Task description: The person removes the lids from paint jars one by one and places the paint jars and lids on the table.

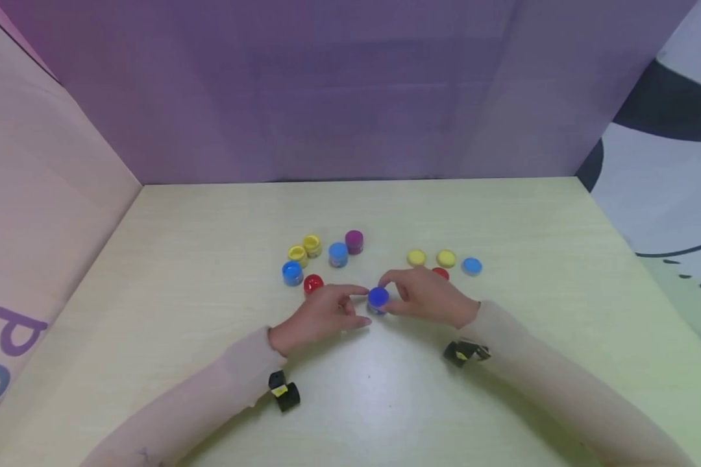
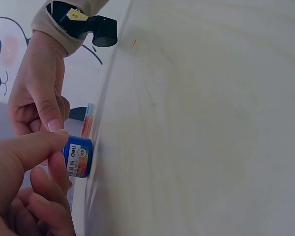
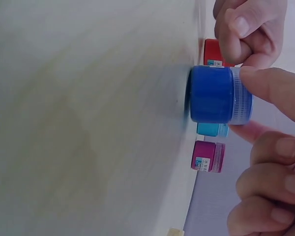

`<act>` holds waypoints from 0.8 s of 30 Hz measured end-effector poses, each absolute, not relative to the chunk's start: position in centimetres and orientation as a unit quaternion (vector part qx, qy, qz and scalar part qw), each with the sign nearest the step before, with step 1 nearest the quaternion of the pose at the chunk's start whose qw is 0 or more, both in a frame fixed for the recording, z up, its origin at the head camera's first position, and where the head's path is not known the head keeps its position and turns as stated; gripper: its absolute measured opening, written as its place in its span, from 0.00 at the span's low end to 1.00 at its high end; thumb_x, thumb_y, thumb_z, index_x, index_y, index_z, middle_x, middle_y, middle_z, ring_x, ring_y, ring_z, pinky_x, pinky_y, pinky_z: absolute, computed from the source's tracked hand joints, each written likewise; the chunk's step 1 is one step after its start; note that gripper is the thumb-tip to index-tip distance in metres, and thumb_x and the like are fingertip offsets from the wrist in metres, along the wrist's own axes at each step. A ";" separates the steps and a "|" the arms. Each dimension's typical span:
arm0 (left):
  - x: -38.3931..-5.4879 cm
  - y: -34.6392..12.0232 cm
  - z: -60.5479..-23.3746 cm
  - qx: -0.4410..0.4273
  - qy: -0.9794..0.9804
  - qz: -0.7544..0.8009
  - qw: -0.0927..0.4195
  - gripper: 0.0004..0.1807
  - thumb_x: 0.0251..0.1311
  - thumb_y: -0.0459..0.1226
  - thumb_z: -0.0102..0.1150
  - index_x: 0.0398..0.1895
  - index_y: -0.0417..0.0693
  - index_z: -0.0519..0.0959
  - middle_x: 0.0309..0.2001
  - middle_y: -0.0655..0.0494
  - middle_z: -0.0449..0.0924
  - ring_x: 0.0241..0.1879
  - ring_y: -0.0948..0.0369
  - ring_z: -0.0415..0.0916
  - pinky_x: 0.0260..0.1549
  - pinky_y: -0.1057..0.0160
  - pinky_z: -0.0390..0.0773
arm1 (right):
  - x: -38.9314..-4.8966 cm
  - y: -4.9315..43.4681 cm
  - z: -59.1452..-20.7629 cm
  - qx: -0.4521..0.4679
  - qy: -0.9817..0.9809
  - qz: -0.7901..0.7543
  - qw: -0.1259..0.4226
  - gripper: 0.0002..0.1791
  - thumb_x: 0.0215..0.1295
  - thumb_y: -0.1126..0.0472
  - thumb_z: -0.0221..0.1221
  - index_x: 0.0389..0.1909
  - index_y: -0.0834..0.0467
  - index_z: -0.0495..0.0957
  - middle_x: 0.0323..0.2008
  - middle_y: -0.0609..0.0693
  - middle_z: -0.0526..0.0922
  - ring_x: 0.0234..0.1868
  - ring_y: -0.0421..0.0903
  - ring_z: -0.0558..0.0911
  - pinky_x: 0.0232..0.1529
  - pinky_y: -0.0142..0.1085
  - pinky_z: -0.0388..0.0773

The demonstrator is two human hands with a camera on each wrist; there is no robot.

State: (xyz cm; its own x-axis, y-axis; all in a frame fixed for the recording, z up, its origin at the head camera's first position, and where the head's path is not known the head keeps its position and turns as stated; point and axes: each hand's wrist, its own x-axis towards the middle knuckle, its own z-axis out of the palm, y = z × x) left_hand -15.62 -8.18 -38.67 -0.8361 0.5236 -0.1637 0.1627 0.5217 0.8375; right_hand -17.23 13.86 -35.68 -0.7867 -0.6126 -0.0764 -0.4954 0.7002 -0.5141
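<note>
A dark blue paint jar [image 1: 378, 299] with its translucent lid [image 3: 242, 96] on stands upright on the table. My right hand [image 1: 429, 295] pinches it at the lid, thumb on one side and index finger on the other. Beside the jar on the left is my left hand [image 1: 327, 310], its thumb and index finger spread apart, the index fingertip right at the jar's edge. In the left wrist view the jar's label [image 2: 74, 160] shows past the left fingers. Just behind the left hand sits a lidless red jar [image 1: 313, 283].
Two yellow jars [image 1: 297, 255] and a blue jar [image 1: 293, 273] stand lidless at the left. A lighter blue jar [image 1: 338, 254] and a purple jar [image 1: 354, 242] have lids on. Loose yellow lids [image 1: 446, 258], a blue lid [image 1: 472, 266] and a partly hidden red lid [image 1: 441, 273] lie right.
</note>
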 end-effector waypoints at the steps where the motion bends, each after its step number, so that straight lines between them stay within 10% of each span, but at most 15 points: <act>1: -15.7 -8.1 -38.7 0.203 0.848 0.445 0.204 0.28 0.54 0.42 0.67 0.60 0.52 0.74 0.24 0.58 0.77 0.26 0.60 0.73 0.29 0.66 0.74 | -17.2 13.9 -35.7 -0.306 0.913 -0.242 0.121 0.15 0.59 0.55 0.64 0.46 0.53 0.78 0.15 0.41 0.66 0.17 0.38 0.65 0.20 0.28 0.61; 24: -16.8 -6.0 -39.2 0.162 0.840 0.468 0.221 0.21 0.53 0.41 0.68 0.52 0.53 0.79 0.31 0.61 0.80 0.34 0.60 0.75 0.38 0.63 0.74 | -16.3 12.7 -35.6 -0.250 0.938 -0.215 0.104 0.21 0.55 0.51 0.67 0.43 0.59 0.75 0.13 0.43 0.64 0.14 0.38 0.63 0.18 0.28 0.58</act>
State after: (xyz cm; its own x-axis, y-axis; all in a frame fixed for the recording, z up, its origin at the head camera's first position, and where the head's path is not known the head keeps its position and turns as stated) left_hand -16.81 -5.99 -39.19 -0.8492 0.4800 -0.2203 0.0657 0.5098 0.8578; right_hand -16.33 12.66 -35.64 -0.8532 -0.5143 -0.0870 -0.4252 0.7825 -0.4549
